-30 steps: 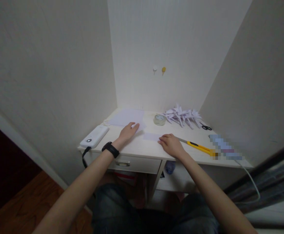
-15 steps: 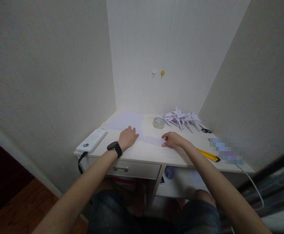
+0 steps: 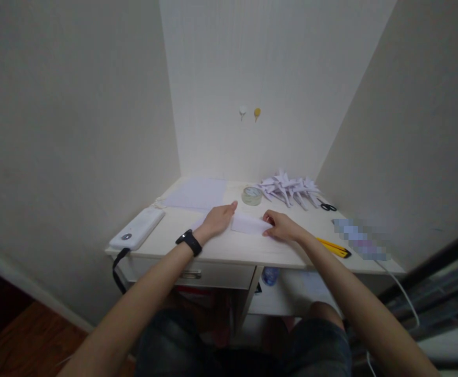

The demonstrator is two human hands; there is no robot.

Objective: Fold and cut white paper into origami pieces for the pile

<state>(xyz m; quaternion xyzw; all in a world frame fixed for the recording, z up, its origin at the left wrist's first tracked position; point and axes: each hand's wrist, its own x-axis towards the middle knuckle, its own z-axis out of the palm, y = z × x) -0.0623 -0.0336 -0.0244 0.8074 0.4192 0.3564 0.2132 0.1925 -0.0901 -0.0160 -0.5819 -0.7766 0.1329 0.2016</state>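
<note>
- The strip [image 3: 248, 224] is lying between the hands, its right end disappearing among the fingers of the right hand.
- The right hand [image 3: 279, 225] is pinching that end, fingers narrowed on it; the exact contact is hard to make out.
- The left hand [image 3: 218, 220] is hovering or resting at the strip's left end, thumb pointing away from the body; its other fingers are hiding below the palm, so whether it is gripping or merely pressing I cannot tell.
- A slip [image 3: 198, 222] is showing left of the left hand, which is covering part of it; where it ends is unclear.
- A sheet [image 3: 197, 192] is lying beyond the left hand, its edges fading into the pale desk [image 3: 229, 250].
- The tape [image 3: 251, 196] is sitting beyond the gap between the hands.
- Folded papers [image 3: 289, 188] are heaping up beyond the right hand, overlapping too much to count.
- Scissors [image 3: 328, 207] are lying right of the heap, blades hard to see.
- A cutter [image 3: 333, 248] is sticking out right of the right hand, its other end hiding behind the forearm.
- A pixelated object [image 3: 358, 239] is lying farther right, unreadable.
</note>
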